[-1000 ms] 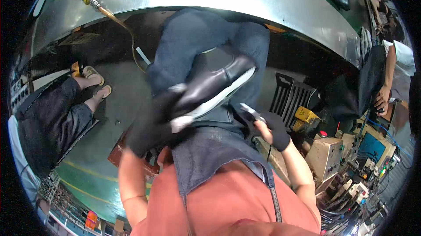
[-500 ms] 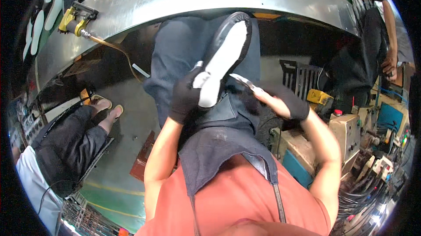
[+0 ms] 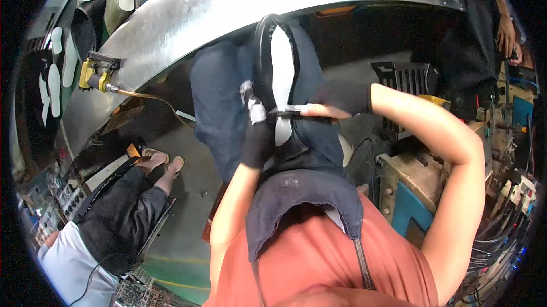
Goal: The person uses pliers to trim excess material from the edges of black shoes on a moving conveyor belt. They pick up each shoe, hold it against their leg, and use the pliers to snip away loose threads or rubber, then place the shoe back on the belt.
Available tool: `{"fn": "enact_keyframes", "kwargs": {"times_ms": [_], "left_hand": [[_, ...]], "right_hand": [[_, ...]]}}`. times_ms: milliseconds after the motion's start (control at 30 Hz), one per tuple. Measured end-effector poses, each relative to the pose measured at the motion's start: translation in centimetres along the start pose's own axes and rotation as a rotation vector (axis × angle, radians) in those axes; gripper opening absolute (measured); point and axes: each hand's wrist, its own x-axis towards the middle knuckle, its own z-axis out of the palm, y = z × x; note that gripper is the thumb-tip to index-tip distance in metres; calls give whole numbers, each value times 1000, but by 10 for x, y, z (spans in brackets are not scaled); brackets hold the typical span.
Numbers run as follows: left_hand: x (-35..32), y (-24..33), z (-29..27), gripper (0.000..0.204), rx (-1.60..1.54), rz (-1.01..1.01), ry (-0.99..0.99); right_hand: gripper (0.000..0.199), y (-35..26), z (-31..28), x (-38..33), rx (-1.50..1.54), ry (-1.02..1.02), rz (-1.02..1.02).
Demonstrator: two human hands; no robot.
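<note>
Across my lap lies a black shoe upper (image 3: 264,50), bottom side up, with a long white insole (image 3: 283,62) showing along it. My left hand (image 3: 259,127), in a black fingerless glove with white wrapping about the fingers, grips the shoe's left side near the heel. From the right, my right hand (image 3: 336,100), gloved in black too, is closed around a slim metal hand tool (image 3: 292,109). That tool reaches over the insole near the heel end, close to my left fingers. Its exact kind is too small to make out.
A curved metal bench (image 3: 188,16) spans the far side, with a yellow air tool (image 3: 98,74) and hose at its left. Beyond are loose white insoles (image 3: 54,90). One person (image 3: 122,204) sits at left, another's hand (image 3: 506,36) shows far right. Machinery (image 3: 416,181) stands at right.
The metal tool has moved left, from beside the shoe to over the insole. The shoe has turned more upright in view and shifted slightly left. My right elbow has swung outward.
</note>
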Motion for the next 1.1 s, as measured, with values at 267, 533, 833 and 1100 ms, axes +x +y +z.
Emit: {"fn": "enact_keyframes", "kwargs": {"times_ms": [267,533,833,1100], "left_hand": [[23,52,0,47,391,125,358],[10,111,-43,50,-709,-11,22],[11,132,-19,55,-138,98,168],[13,84,-33,77,48,165,4]], "right_hand": [[30,-59,-31,-8,-567,42,-32],[36,-19,45,12,-13,379,-144],[48,-63,18,-33,-91,605,-273],[34,11,6,-42,-163,687,-4]]}}
